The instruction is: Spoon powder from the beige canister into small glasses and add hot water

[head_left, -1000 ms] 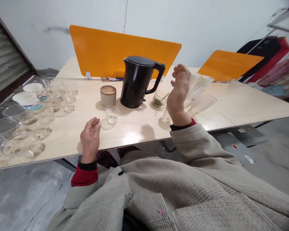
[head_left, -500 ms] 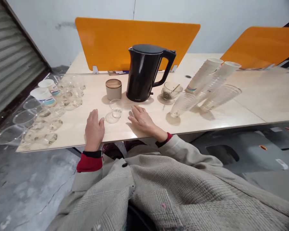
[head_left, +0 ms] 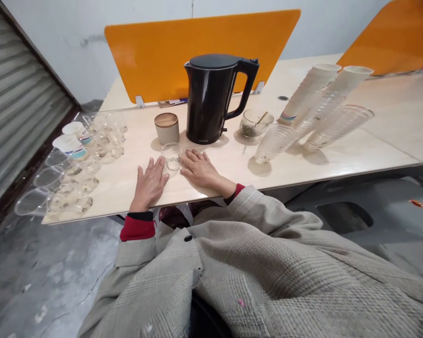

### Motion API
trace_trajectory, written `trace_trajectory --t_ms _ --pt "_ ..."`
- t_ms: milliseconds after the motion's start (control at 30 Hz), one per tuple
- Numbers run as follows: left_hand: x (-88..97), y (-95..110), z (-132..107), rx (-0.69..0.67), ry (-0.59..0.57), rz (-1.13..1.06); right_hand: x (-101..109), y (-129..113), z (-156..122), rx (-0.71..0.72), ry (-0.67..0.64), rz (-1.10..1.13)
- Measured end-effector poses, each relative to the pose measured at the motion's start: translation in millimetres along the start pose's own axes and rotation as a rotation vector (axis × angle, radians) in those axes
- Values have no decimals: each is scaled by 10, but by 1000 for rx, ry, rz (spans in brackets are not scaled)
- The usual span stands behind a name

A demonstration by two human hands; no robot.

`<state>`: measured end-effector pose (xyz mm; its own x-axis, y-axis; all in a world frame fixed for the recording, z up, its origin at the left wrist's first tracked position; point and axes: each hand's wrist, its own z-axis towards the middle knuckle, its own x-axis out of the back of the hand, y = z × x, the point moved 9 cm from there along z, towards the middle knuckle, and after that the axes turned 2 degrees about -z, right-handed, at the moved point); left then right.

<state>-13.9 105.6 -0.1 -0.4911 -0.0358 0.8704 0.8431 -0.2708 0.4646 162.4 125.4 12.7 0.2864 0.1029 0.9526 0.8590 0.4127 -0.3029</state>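
Note:
Between my two hands stands a clear plastic cup with a few dark bits, likely tea leaves, at its bottom. My left hand is left of the cup, fingers stretched out and spread, holding nothing. On the other side my right hand rests flat on the table, its fingertips close beside the cup; whether they touch it I cannot tell. Behind the cup are a grey canister with a wooden lid and a black electric kettle. A glass bowl of dark leaves, with a small stick in it, sits right of the kettle.
Several clear cups holding dark bits crowd the left end of the table, with two paper cups among them. Stacks of paper cups and plastic cups lean at the right. An orange divider stands behind.
My left hand has moved right toward the cup and its fingers have spread. My right hand has shifted slightly left, nearer the cup. The camera view has tilted a little.

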Motion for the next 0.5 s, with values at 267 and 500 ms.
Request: trace_trajectory --t_ms 267,500 --pt "64 -16 -63 -14 26 -36 52 -17 -76 33 79 18" --pt "77 -62 -88 1 6 -92 97 3 -152 11 114 40"
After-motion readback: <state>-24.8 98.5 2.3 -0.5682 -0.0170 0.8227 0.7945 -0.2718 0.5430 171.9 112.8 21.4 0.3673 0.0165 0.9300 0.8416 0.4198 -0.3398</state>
